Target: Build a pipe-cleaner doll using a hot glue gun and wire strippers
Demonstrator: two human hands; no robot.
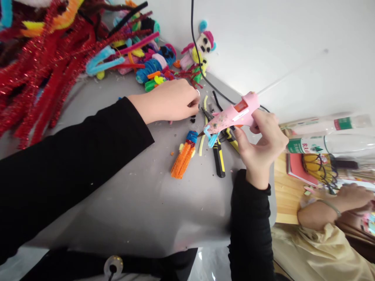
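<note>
Pink plastic glue gun [238, 113] looks light and rigid, right hand [263, 146] wrapped round its handle, clear of the likely-hot nozzle; left hand [170, 102] pinched tight at dark scraps [192, 118] on the bench [131, 199]

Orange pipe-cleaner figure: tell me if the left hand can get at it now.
Probably yes: the orange pipe-cleaner figure lies on bare grey table close beside the left hand, with nothing lying between them.

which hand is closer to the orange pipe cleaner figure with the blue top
Left. The left hand is just beyond the orange figure; the right hand, holding the pink glue gun, is farther off to its right.
</note>
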